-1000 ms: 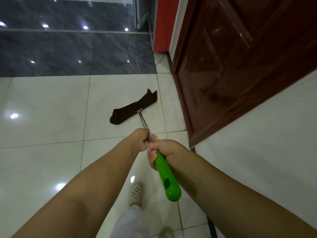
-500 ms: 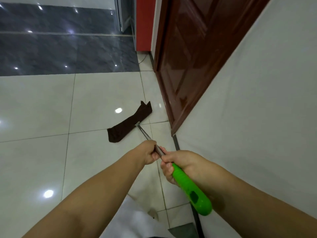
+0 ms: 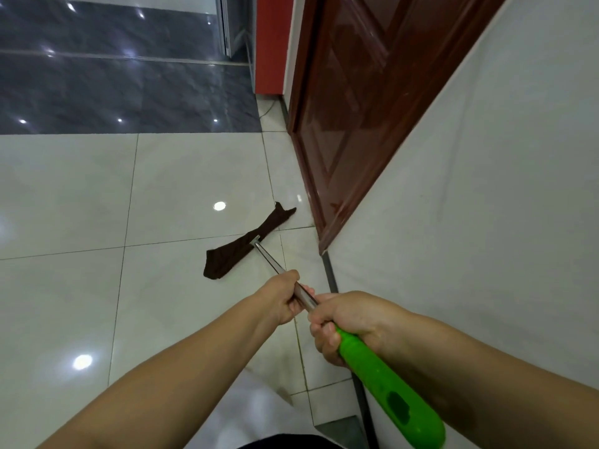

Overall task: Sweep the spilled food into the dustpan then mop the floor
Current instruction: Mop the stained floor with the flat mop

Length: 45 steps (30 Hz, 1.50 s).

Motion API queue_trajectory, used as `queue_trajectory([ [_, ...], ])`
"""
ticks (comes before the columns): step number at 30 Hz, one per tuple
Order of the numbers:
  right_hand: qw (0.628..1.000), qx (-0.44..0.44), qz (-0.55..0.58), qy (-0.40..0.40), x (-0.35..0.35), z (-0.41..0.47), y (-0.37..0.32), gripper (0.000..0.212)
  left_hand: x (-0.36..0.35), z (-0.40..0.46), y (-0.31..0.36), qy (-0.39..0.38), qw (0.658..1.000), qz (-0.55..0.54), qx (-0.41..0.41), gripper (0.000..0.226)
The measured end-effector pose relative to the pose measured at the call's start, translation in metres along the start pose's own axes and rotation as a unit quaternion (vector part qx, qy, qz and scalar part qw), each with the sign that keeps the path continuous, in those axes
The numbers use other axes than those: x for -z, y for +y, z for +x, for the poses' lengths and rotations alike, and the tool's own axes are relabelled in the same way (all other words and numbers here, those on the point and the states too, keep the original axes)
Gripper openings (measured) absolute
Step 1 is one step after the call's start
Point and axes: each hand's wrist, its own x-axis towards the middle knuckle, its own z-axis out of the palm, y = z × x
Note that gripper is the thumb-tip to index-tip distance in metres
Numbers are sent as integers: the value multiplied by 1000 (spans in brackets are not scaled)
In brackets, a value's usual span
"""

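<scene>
From the head view, a mop [image 3: 324, 319] is being held by both hands and is slanting down toward the floor ahead. The left hand [image 3: 282, 298] is being wrapped around the metal pole [image 3: 275, 264], fingers curled tight on it, just ahead of the right hand [image 3: 346, 322], which is being closed around the top of the green handle [image 3: 389, 387] — the two hands are nearly touching. The rest of the green handle is sticking out behind the right hand, toward the lower right corner.

The dark brown mop cloth [image 3: 246, 247] is being laid flat on the white floor tiles [image 3: 162, 196], stretched diagonally, its far end near the bottom corner of the brown door [image 3: 356, 108]. A white wall [image 3: 486, 205] is running along the right side. Farther off, the floor is being met by dark grey tiles [image 3: 113, 92] and a red panel [image 3: 272, 43] beside the door.
</scene>
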Motion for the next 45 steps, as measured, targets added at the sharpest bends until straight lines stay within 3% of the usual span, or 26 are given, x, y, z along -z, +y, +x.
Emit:
queue_trajectory([
  [12, 998, -18, -50, 21, -66, 57, -78, 40, 41, 30, 100, 27, 998, 47, -19, 21],
  [19, 999, -17, -32, -27, -131, 103, -149, 15, 84, 59, 199, 44, 998, 26, -24, 21],
  [24, 999, -22, -9, -41, -178, 140, -204, 12, 112, 81, 273, 62, 997, 15, -35, 32],
  [31, 999, -17, 1, -39, -240, 189, -254, 14, 148, 112, 352, 115, 991, 58, -31, 16],
  [38, 998, 2, 20, -55, -251, 199, -278, 9, 154, 137, 386, 128, 986, 94, -44, 27],
  [42, 996, -20, 68, -56, -233, 190, -272, 20, 140, 138, 375, 121, 984, 118, -51, 37],
  [45, 993, -12, 101, -60, -221, 175, -251, 12, 133, 129, 353, 112, 982, 143, -50, 34],
])
